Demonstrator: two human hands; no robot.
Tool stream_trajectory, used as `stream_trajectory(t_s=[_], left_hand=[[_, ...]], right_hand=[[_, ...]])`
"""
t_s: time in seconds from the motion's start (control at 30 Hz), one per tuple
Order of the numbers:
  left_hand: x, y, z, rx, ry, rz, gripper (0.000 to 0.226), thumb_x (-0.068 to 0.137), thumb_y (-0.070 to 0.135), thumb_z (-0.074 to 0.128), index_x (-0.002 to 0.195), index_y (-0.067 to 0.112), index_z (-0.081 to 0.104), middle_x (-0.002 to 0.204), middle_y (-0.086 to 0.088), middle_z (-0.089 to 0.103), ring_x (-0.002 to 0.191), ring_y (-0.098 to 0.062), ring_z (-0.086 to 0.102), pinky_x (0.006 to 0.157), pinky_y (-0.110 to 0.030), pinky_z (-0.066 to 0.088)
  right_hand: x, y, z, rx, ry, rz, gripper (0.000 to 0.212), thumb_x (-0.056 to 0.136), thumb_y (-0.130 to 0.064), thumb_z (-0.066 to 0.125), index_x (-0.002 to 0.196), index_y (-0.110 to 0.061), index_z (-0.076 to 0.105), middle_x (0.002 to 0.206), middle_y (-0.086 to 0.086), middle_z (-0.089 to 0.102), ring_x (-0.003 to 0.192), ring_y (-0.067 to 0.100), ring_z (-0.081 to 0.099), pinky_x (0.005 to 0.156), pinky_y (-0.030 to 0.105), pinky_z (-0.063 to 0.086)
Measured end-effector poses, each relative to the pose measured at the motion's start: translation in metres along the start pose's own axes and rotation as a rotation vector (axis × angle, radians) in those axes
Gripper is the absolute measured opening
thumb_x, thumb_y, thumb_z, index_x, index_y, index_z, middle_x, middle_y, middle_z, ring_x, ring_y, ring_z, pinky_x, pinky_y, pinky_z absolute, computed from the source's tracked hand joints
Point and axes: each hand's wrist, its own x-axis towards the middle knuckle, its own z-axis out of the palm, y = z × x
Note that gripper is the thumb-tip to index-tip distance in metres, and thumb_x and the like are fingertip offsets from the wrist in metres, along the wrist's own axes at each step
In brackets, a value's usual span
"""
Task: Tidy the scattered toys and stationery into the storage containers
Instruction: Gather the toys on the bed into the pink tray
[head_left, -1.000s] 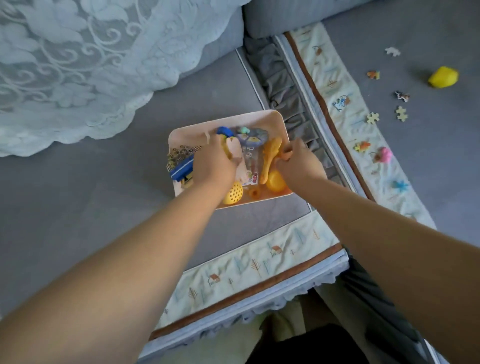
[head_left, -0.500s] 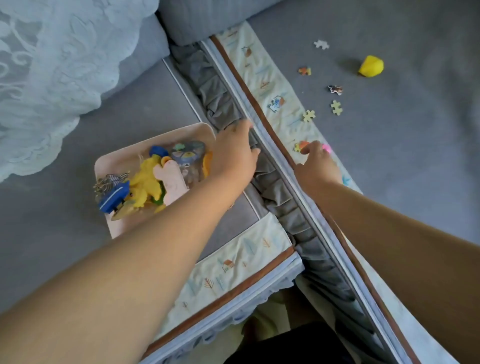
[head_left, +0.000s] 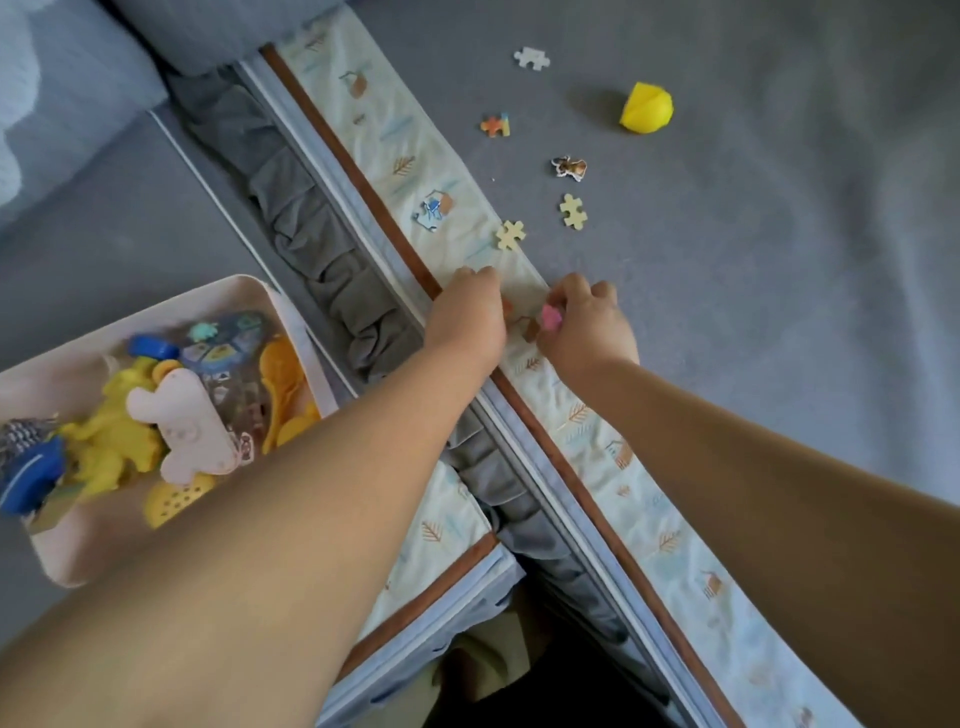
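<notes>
Pink toy (head_left: 550, 316) lies pinched in my right hand (head_left: 587, 325) on the sofa's patterned border; left hand (head_left: 467, 317) curled beside it, contents unclear. Judged small, light: fingertip grip suffices.

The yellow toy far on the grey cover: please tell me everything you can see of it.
The yellow toy is a small, rounded lump, bright yellow, plastic or rubber by its look, with a flatter facet turned to the left. It lies alone on the grey cover, beyond the scattered puzzle pieces. Neither hand touches it. Finer detail is too small to tell.
</notes>
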Motion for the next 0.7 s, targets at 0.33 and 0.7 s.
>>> stream_trajectory(t_s=[0.33, 0.7], left_hand=[[-0.045, -0.051, -0.043, -0.213, 0.174, -0.032, 0.006, 0.092, 0.014, 0.056, 0.098, 0.014, 0.057, 0.095, -0.005, 0.060, 0.084, -0.020, 0.056, 0.065, -0.030, 0.036], [-0.143, -0.181, -0.104, -0.170, 0.217, -0.316, 0.027, 0.089, 0.018, 0.061, 0.116, 0.018, 0.057, 0.115, -0.011, 0.063, 0.101, -0.032, 0.061, 0.085, -0.038, 0.050]], right_hand=[[-0.032, -0.051, 0.004, 0.138, -0.051, -0.096, 0.023, 0.089, -0.018, 0.056, 0.111, -0.022, 0.050, 0.117, 0.004, 0.049, 0.085, 0.022, 0.058, 0.064, 0.031, 0.050], [-0.124, -0.156, 0.044, 0.276, -0.195, -0.393, 0.039, 0.088, -0.035, 0.065, 0.121, -0.022, 0.049, 0.107, -0.002, 0.059, 0.090, 0.015, 0.059, 0.066, 0.023, 0.042]])
